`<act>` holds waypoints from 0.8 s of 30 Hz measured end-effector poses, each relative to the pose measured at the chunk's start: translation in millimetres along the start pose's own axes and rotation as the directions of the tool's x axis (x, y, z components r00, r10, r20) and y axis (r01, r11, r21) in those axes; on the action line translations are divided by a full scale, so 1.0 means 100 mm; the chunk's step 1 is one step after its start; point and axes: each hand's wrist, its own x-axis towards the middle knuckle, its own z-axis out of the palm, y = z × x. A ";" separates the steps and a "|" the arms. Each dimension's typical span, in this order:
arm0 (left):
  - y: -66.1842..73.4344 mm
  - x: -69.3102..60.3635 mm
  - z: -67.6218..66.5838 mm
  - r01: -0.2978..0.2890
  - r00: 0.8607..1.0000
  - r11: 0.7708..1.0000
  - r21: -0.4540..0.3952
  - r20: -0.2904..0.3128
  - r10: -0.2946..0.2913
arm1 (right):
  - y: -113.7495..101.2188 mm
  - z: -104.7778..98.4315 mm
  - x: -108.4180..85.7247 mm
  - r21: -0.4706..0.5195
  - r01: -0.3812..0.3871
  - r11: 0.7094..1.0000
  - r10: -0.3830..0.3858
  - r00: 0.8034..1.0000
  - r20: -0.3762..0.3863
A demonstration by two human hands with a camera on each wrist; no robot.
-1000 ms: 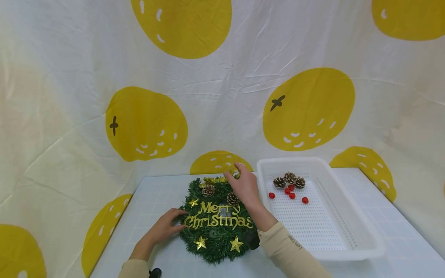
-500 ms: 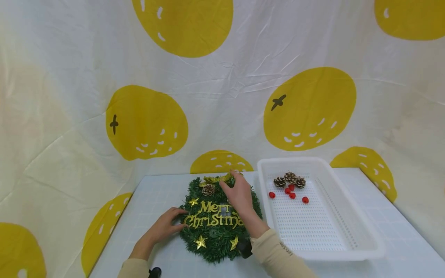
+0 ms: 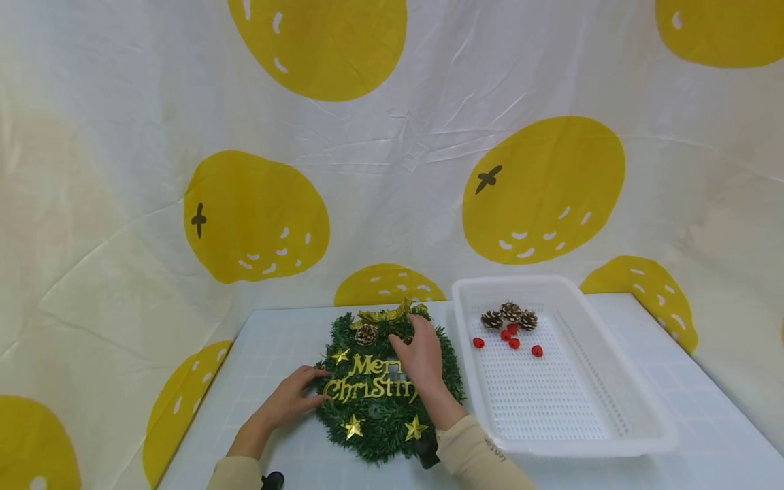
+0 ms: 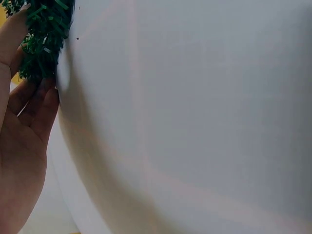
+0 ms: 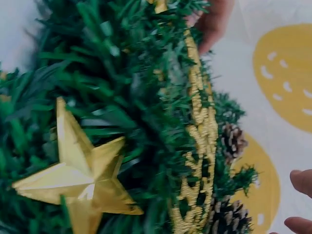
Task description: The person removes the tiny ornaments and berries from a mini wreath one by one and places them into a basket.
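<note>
A green Christmas wreath (image 3: pixel 380 435) lies on the table, bearing gold "Merry Christmas" lettering (image 3: pixel 373 388), gold stars (image 3: pixel 353 427) and a gold bow (image 3: pixel 382 316) at its far side. My left hand (image 3: pixel 294 398) grips its left edge; the left wrist view has the fingers (image 4: pixel 45 114) against the green tinsel. Over the upper right part, my right hand (image 3: pixel 422 350) hovers with thumb and fingers spread apart, covering the lettering's end. One pine cone (image 3: pixel 366 334) sits left of it. In the right wrist view another pine cone (image 5: pixel 230 217) stands apart from the right fingertips (image 5: pixel 303 183).
A white perforated basket (image 3: pixel 631 381) stands on the right of the table (image 3: pixel 275 340). Inside it are a cluster of pine cones (image 3: pixel 510 312) and several red berries (image 3: pixel 514 344). A fruit-print cloth (image 3: pixel 392 204) hangs behind the table.
My right hand has come down and left from above the wreath's far right side to over its upper right part. The left hand has stayed on the wreath's edge.
</note>
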 end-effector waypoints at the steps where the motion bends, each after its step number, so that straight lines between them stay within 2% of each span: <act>1: 0.00 0.00 0.00 0.000 1.000 1.000 -0.003 0.002 0.000 | 0.02 0.01 -0.01 -0.004 0.002 1.000 -0.003 1.000 -0.004; 24: 0.02 0.00 -0.01 -0.003 1.000 1.000 -0.009 0.008 0.003 | 0.32 0.11 -0.12 -0.079 0.016 0.997 -0.014 1.000 0.021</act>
